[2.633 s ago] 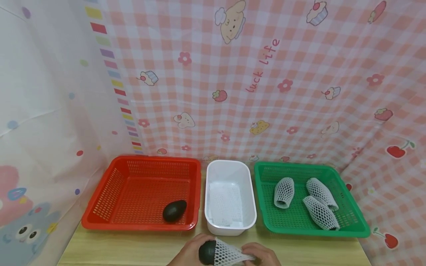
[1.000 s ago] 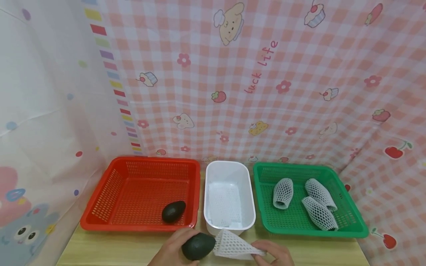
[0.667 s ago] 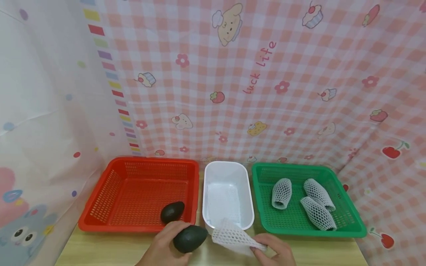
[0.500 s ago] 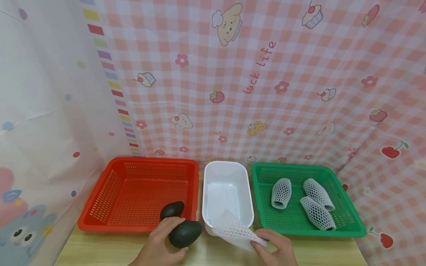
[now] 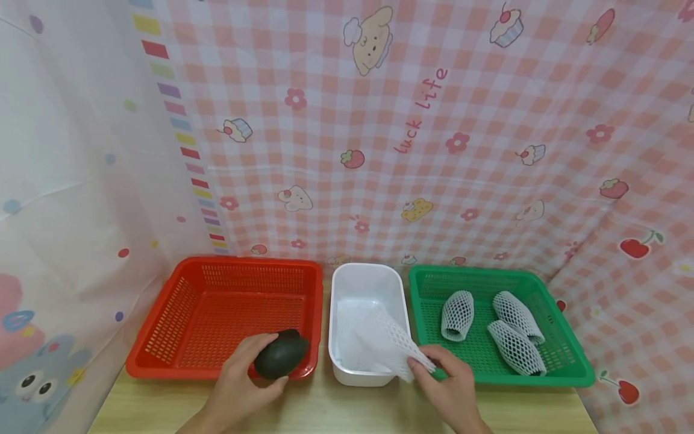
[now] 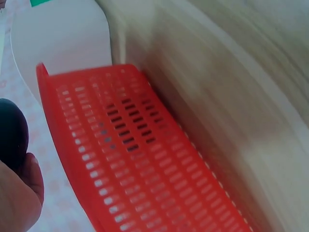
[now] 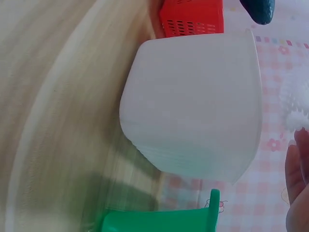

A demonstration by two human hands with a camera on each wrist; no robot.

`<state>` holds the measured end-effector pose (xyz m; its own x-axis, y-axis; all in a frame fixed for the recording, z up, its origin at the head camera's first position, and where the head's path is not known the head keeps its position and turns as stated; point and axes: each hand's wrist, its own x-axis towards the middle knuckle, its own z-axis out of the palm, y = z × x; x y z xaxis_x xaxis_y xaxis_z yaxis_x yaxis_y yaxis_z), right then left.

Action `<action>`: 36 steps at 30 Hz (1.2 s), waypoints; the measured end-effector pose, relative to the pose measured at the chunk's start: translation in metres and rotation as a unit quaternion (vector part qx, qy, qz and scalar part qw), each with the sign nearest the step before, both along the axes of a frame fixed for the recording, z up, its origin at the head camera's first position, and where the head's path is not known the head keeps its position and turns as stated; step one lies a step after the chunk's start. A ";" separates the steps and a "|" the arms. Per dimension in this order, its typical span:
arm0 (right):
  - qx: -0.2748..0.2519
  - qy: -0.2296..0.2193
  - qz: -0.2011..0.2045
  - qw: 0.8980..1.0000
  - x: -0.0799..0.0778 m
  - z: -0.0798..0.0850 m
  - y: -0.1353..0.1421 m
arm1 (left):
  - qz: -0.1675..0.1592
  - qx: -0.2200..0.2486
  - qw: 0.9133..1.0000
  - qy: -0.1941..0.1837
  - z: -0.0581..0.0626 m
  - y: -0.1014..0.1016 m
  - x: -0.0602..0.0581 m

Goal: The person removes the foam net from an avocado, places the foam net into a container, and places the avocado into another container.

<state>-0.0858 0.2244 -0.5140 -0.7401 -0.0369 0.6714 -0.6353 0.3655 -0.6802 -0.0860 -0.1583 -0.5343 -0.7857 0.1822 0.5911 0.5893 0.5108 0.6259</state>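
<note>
Left hand point(image 5: 241, 380) and right hand point(image 5: 450, 383) are both occupied. A dark green avocado point(image 5: 282, 354) is gripped between the left hand's thumb and curled fingers, above the near right corner of the red basket point(image 5: 217, 369). By the right hand, one end of a white foam net point(image 5: 400, 345) is pinched between thumb and fingers; its loose part is hung over the white bin point(image 5: 362, 378), blurred and almost lost against the pale interior, so what lies on the bin's floor cannot be made out.

Above the held avocado a thin dark edge point(image 5: 290, 331) is shown, mostly hidden, and where it lies cannot be told for certain. In the green basket point(image 5: 531, 381), three net sleeves point(image 5: 458, 314) are seen, one apart and two touching; dark ends are glimpsed, but the contents cannot be identified.

In the left wrist view, hand and avocado are cut off by the edge, and most of the frame is filled by the basket's slotted side. In the right wrist view, fingers and net are likewise cropped. The worktop point(image 5: 325, 416) is cut off along the bottom of the head view.
</note>
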 end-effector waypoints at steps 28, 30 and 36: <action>-0.063 -0.093 -0.164 0.980 -0.044 0.000 -0.031 | 0.152 -0.035 0.983 -0.097 -0.004 -0.040 -0.034; -0.060 -0.093 -0.172 0.979 -0.046 -0.002 -0.032 | 0.155 -0.037 0.981 -0.107 -0.004 -0.042 -0.035; -0.058 -0.107 -0.188 0.975 -0.050 -0.005 -0.032 | 0.153 -0.034 0.978 -0.140 -0.003 -0.046 -0.040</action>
<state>-0.1361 0.1919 -0.5191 -0.8104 0.3305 0.4838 -0.3103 0.4584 -0.8328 -0.1258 -0.2044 -0.5368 -0.9390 -0.0554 0.3393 0.2126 0.6821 0.6997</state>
